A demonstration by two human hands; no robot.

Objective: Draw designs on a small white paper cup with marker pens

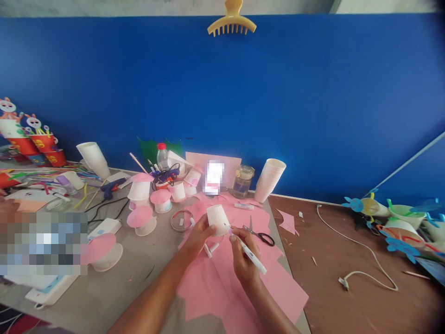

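Note:
A white paper cup (217, 219) is tilted in my left hand (196, 236), whose thumb and fingers grip its left side. My right hand (245, 254) holds a white marker (253, 258) like a pen. The marker's purple tip is at the cup's lower right side; whether it touches cannot be made out. Under both hands lie overlapping sheets of pink paper (239, 297). A white marker cap (214, 247) and another white marker (207, 251) rest near my left wrist. Black-handled scissors (266, 238) lie just right of my right hand.
Cups with pink paper tops (139, 216) stand to the left. Behind are a glass jar (242, 182), a stack of paper cups (269, 180) and a bottle (162, 157). A glue gun (114, 188) lies further left. A white cable (361, 253) crosses the brown table at right. Another person's hand (9, 206) shows far left.

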